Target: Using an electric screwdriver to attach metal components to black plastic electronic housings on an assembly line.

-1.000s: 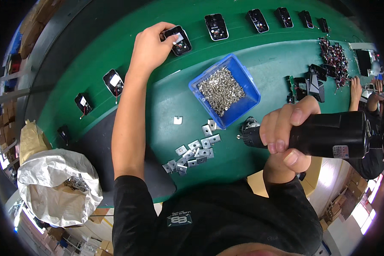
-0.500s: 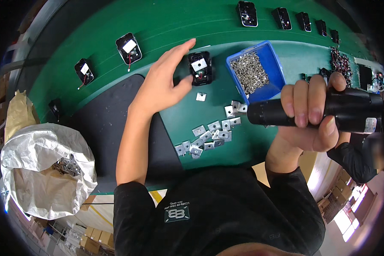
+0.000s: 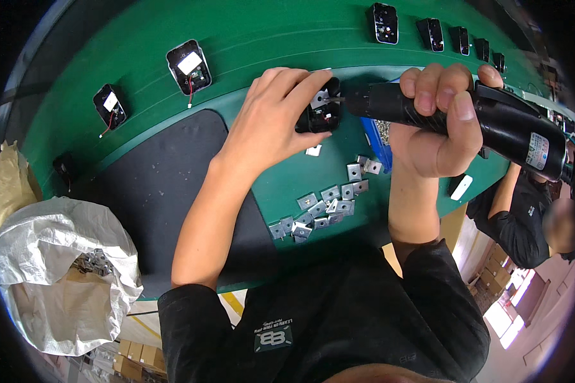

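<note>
Many loose metal plates (image 3: 345, 207) lie nearest on a green table (image 3: 281, 191). Just beyond, the left hand (image 3: 271, 121) clamps a black housing (image 3: 314, 119), its long axis running roughly near to far. From its right, the right hand (image 3: 450, 121), wrapped round a black power screwdriver (image 3: 383, 104), points the bit (image 3: 340, 99) at the housing's inner plate (image 3: 318, 99); contact is unclear. Now the left hand grips, no longer standing open beside the housing.

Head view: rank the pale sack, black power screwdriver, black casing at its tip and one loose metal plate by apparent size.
Largest to smallest:
Pale sack
Black power screwdriver, probably enlarged by nearness to the camera
Black casing, partly hidden
Loose metal plate
</note>
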A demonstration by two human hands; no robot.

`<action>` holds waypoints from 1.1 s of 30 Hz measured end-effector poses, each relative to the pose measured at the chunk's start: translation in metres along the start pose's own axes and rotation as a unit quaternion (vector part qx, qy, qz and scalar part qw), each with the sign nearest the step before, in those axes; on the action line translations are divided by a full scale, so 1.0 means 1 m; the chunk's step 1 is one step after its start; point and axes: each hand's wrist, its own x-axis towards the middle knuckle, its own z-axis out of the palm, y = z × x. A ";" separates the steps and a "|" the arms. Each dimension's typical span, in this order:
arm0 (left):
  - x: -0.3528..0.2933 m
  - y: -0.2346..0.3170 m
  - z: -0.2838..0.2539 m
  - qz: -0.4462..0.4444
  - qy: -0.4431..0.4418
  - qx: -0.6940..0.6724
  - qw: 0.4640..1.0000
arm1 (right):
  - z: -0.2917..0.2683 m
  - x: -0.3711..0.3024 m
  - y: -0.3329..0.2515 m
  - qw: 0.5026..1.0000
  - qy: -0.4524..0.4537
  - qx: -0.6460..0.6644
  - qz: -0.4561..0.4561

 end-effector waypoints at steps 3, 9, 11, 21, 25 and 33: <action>0.001 0.000 0.001 -0.002 0.001 -0.005 1.000 | -0.001 0.000 0.004 1.000 0.000 -0.014 0.003; 0.004 0.000 0.002 -0.005 0.000 -0.006 1.000 | -0.005 0.000 0.007 1.000 0.002 -0.017 0.007; 0.005 0.000 0.003 -0.007 0.000 -0.005 1.000 | -0.005 0.001 0.007 1.000 0.002 -0.022 0.007; 0.009 0.002 0.005 -0.012 0.010 -0.019 1.000 | -0.003 0.002 0.012 0.996 -0.089 -0.015 0.017; 0.009 0.006 0.004 -0.016 0.006 -0.016 1.000 | -0.003 -0.001 0.014 0.996 -0.091 0.015 0.010; 0.004 0.000 0.004 0.012 0.010 0.020 1.000 | -0.010 0.005 0.006 0.990 -0.110 -0.084 -0.035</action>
